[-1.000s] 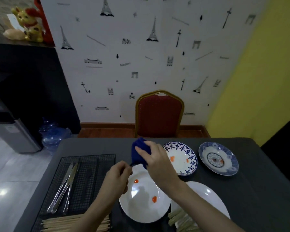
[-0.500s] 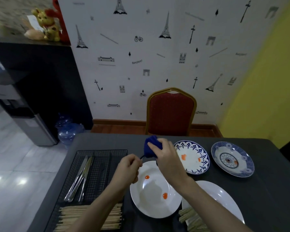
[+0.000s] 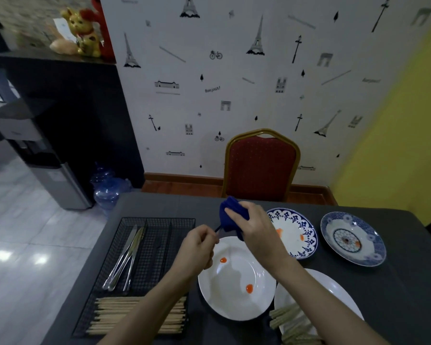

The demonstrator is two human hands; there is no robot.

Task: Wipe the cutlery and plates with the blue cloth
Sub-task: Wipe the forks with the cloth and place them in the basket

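The blue cloth (image 3: 230, 217) sits bunched in my right hand (image 3: 253, 229), fingers curled round it, held above the far rim of the white plate (image 3: 237, 277) and just left of the blue-patterned plate (image 3: 292, 232). My left hand (image 3: 197, 250) is closed round the end of a thin dark piece of cutlery (image 3: 217, 229) whose other end disappears into the cloth (I cannot tell whether it is a fork, spoon or knife — too little shows). Compared with a second ago the two hands keep almost the same pose and spacing; what has changed most is the view, which has tipped up and drifted so the table (image 3: 396, 282) sits lower in the picture, while the cloth has stayed wrapped on the same piece. I read that as the wipe of this one utensil being mid-stroke, not finished. The plates are plainly untouched: two orange smears lie on the white plate, more on the blue-patterned one, and a spot on the far blue plate (image 3: 353, 239). A second white plate (image 3: 334, 292) near my right forearm carries pale sticks. In the black wire tray (image 3: 159, 257) at left lie three shiny utensils (image 3: 125, 257) and a bed of chopsticks (image 3: 135, 317) — most of the job, I judge, remains.
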